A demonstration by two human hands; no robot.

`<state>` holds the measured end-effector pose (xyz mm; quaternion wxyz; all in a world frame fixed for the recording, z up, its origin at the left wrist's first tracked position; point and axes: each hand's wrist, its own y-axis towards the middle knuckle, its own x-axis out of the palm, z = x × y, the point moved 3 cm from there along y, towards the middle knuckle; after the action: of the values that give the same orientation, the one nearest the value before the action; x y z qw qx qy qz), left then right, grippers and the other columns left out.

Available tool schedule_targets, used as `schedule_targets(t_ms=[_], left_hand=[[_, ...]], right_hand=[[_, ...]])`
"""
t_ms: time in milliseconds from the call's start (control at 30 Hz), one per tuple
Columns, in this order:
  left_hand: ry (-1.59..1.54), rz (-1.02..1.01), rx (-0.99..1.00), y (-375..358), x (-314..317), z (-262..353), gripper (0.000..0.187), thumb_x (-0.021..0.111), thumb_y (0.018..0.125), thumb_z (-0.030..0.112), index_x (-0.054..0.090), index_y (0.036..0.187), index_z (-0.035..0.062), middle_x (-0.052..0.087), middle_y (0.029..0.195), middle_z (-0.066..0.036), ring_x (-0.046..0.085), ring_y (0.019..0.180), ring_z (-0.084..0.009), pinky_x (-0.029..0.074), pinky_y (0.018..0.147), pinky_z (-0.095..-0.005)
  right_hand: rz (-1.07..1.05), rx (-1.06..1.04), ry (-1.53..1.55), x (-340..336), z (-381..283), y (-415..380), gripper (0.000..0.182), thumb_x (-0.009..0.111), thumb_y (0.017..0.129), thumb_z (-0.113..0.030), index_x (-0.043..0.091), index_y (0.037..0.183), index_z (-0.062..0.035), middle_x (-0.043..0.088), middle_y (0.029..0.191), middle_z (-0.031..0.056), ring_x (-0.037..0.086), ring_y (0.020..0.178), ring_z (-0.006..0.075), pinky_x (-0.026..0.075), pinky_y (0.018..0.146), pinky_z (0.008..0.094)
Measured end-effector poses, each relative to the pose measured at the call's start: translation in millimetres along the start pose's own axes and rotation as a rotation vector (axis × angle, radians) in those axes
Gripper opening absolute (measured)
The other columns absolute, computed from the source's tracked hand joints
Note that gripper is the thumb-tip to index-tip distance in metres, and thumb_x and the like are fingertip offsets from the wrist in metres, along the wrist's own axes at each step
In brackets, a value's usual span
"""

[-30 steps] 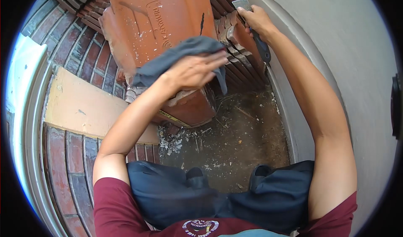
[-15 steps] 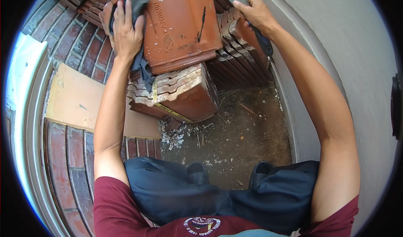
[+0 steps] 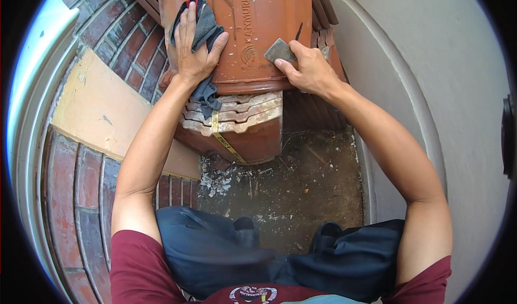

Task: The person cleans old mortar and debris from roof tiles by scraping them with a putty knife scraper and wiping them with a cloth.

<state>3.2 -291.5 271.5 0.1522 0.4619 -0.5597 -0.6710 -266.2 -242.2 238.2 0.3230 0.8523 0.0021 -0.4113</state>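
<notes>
My left hand [image 3: 195, 61] lies flat with fingers outstretched on a dark grey cloth [image 3: 208, 30], pressing it against the left edge of an orange-brown roof tile [image 3: 274, 13]. The cloth's lower end hangs over the tile's front edge. In my right hand [image 3: 313, 71] is a putty knife [image 3: 280, 52], its flat metal blade on or just over the tile's lower right part; its handle is mostly hidden by the hand. Raised lettering and white specks show on the tile. Beneath it stands a stack of tiles [image 3: 245, 137] bound with a yellow strap [image 3: 216, 124].
More stacked tiles [image 3: 323, 5] stand behind and right. A grey wall [image 3: 409, 40] curves along the right, a brick wall [image 3: 89, 180] along the left, with a beige board [image 3: 102, 110] beside it. White flakes [image 3: 218, 181] litter the dirty floor [image 3: 291, 196].
My right hand has come down and left, bringing the putty knife from beyond the tile's right side to its surface. My left hand stays on the cloth. The view has shifted slightly.
</notes>
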Motion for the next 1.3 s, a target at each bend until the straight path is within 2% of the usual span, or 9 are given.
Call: schedule_targets(t_ms=[100,300,767,900,967,1067,1133,1167,1300], left_hand=[[0.067,0.025,0.036,-0.6,1.9,-2.2,0.088,0.062,0.096,0.052,0.034,0.153,-0.0084,0.038,0.157,-0.029,0.037,0.143,-0.0454,0.025,0.118,-0.0520],[0.033,0.053,0.050,-1.9,2.9,-1.9,0.086,0.065,0.094,0.050,0.038,0.151,-0.0076,0.036,0.159,-0.025,0.036,0.144,-0.0435,0.026,0.117,-0.0529],[0.074,0.061,0.058,-0.7,3.6,2.4,0.074,0.066,0.093,0.042,0.047,0.148,-0.0037,0.036,0.161,-0.024,0.035,0.146,-0.0436,0.027,0.118,-0.0535],[-0.253,-0.129,0.094,4.9,-0.8,40.1,0.068,0.068,0.090,0.015,0.045,0.150,-0.0041,0.036,0.162,-0.020,0.038,0.147,-0.0416,0.029,0.122,-0.0449],[-0.156,-0.211,0.174,2.1,9.8,62.2,0.068,0.065,0.089,0.012,0.043,0.152,-0.0024,0.035,0.163,-0.020,0.040,0.145,-0.0436,0.034,0.119,-0.0460],[-0.098,-0.339,0.285,18.9,3.8,63.8,0.070,0.060,0.089,0.013,0.039,0.155,0.0004,0.033,0.164,-0.020,0.039,0.146,-0.0430,0.038,0.117,-0.0475],[-0.107,-0.418,0.351,41.5,2.4,42.6,0.069,0.059,0.090,0.014,0.038,0.155,0.0003,0.032,0.164,-0.019,0.037,0.147,-0.0420,0.039,0.116,-0.0472],[0.025,-0.267,0.440,54.1,0.7,28.3,0.066,0.060,0.092,0.022,0.042,0.150,-0.0036,0.036,0.161,-0.022,0.041,0.144,-0.0415,0.042,0.112,-0.0465],[0.026,0.003,0.041,63.9,8.6,-29.9,0.062,0.050,0.103,0.027,0.035,0.155,-0.0024,0.027,0.163,-0.028,0.025,0.152,-0.0452,0.021,0.124,-0.0475]], right_hand=[[-0.059,0.199,0.131,0.3,-13.2,18.0,0.038,0.066,0.095,-0.031,0.056,0.100,0.0047,0.068,0.079,0.0276,0.070,0.075,0.0440,0.056,0.074,0.0493],[-0.099,0.420,0.362,-1.5,-37.4,10.1,0.036,0.063,0.098,-0.029,0.057,0.102,0.0064,0.067,0.071,0.0170,0.066,0.051,0.0200,0.055,0.051,0.0350],[-0.083,0.440,0.340,-13.3,-51.7,31.6,0.036,0.063,0.097,-0.027,0.059,0.105,0.0079,0.070,0.074,0.0183,0.070,0.054,0.0234,0.057,0.051,0.0360],[-0.099,0.420,0.318,-4.9,-41.2,28.7,0.035,0.062,0.098,-0.030,0.058,0.104,0.0049,0.065,0.072,0.0128,0.065,0.050,0.0200,0.053,0.047,0.0340],[-0.111,0.410,0.339,-7.8,-42.8,21.0,0.031,0.062,0.100,-0.027,0.058,0.108,0.0032,0.063,0.072,0.0100,0.063,0.048,0.0187,0.051,0.044,0.0330],[0.003,0.423,0.347,-14.2,-28.1,19.7,0.029,0.063,0.098,-0.024,0.059,0.106,0.0036,0.070,0.077,0.0175,0.069,0.053,0.0232,0.056,0.049,0.0353],[0.100,0.376,0.398,-16.4,-13.1,22.2,0.029,0.064,0.099,-0.026,0.059,0.106,0.0017,0.068,0.073,0.0123,0.067,0.052,0.0191,0.054,0.047,0.0327],[0.115,0.357,0.413,-18.6,-9.1,22.8,0.029,0.064,0.099,-0.028,0.059,0.105,0.0007,0.065,0.070,0.0079,0.064,0.050,0.0154,0.052,0.045,0.0307],[0.070,0.441,0.416,-26.2,-15.3,22.7,0.027,0.063,0.100,-0.027,0.059,0.103,-0.0001,0.063,0.068,0.0059,0.061,0.048,0.0133,0.050,0.046,0.0290]])
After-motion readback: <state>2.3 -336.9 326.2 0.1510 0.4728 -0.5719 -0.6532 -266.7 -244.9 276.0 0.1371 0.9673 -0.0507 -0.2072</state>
